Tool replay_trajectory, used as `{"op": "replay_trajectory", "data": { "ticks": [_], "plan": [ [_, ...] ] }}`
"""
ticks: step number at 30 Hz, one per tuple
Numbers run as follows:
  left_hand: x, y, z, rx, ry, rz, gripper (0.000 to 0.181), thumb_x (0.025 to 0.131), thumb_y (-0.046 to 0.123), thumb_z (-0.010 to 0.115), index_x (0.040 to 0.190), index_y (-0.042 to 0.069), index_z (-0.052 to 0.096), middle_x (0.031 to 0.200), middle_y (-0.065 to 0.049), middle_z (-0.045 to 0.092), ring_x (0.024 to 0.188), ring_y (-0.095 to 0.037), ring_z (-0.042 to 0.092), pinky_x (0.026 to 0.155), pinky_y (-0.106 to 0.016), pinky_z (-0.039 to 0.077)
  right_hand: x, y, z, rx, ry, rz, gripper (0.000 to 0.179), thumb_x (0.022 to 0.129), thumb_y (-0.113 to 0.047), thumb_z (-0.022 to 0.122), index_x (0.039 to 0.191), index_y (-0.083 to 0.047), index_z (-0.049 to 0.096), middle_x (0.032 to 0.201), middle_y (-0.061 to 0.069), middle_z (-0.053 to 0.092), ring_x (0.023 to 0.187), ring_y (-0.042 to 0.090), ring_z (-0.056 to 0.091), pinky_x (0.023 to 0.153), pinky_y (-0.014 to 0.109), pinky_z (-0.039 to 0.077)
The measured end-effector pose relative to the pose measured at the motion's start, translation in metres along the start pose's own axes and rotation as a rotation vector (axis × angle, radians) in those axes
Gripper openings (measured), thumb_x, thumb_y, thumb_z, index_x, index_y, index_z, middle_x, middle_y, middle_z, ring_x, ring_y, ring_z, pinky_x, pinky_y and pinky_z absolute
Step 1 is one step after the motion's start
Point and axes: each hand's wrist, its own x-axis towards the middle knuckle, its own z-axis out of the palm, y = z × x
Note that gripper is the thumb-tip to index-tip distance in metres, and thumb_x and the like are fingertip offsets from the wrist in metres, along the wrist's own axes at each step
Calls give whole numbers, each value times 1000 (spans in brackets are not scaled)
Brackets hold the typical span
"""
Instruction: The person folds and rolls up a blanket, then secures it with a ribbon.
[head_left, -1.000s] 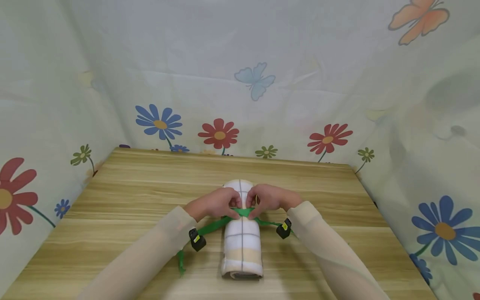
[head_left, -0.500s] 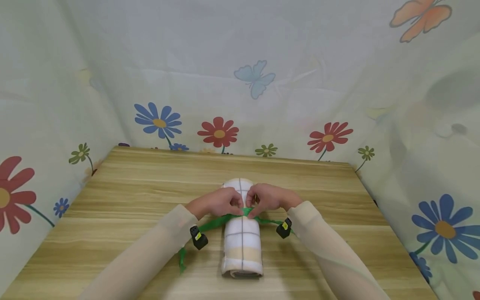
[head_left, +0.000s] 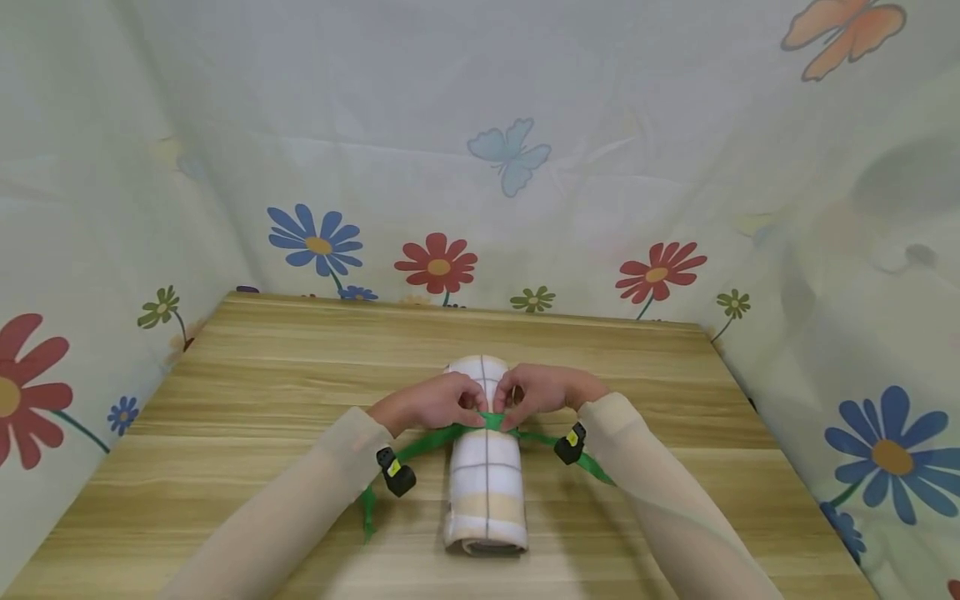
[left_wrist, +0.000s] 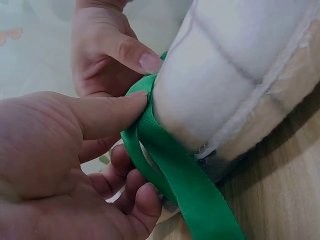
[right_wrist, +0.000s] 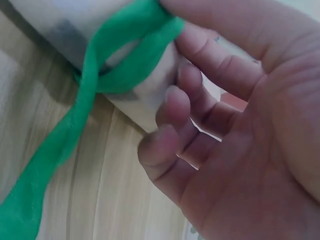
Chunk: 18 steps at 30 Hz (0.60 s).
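Note:
A rolled-up cloth [head_left: 486, 483], white and beige with thin grey check lines, lies lengthwise on the wooden table. Green ribbon [head_left: 492, 422] goes round its middle and crosses on top. My left hand [head_left: 438, 402] pinches the ribbon at the crossing; in the left wrist view the thumb presses on the ribbon [left_wrist: 182, 175] with fingers curled beneath. Opposite it, my right hand [head_left: 546, 389] pinches the ribbon between thumb and index finger. Its other fingers are loosely bent in the right wrist view, beside the ribbon [right_wrist: 70, 125]. The exact crossing under the fingertips is partly hidden.
One loose ribbon tail hangs out under the left forearm, the other under the right. The wooden table [head_left: 315, 358] extends around the roll. A flower-and-butterfly printed curtain [head_left: 375, 167] encloses the back and both sides. Each wrist wears a small black camera [head_left: 570, 443].
Both hands stay at the ribbon crossing with only small shifts. The right hand has risen slightly, and more of the right ribbon tail shows under that wrist.

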Motion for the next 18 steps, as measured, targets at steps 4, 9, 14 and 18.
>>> {"op": "replay_trajectory", "data": {
  "ticks": [4,9,14,18],
  "plan": [
    [1,3,3,5,27,-31,12,97,22,72,89,14,72,79,5,62,77,-12,53,72,-26,44,1,-2,2,-1,18,-25,15,85,-14,84,92,-10,70,85,-4,62,74,12,52,70,25,46],
    [2,3,7,-2,62,-37,14,98,22,70,87,15,74,79,6,65,79,-12,55,75,-27,47,2,-4,5,-7,42,-30,17,84,-13,85,87,-10,69,82,-5,60,72,12,50,66,24,44],
    [2,-2,9,-69,69,-35,14,100,20,67,90,14,73,82,4,64,80,-13,54,76,-28,46,2,-3,8,-49,81,-31,21,83,-16,85,86,-11,65,82,-4,58,73,12,50,66,24,43],
    [0,-1,9,-98,61,-43,13,101,20,66,93,12,72,86,3,66,82,-13,55,77,-28,46,1,-2,11,-111,134,-50,24,83,-17,85,85,-13,62,81,-4,57,75,11,52,68,23,45]
  ]
}}
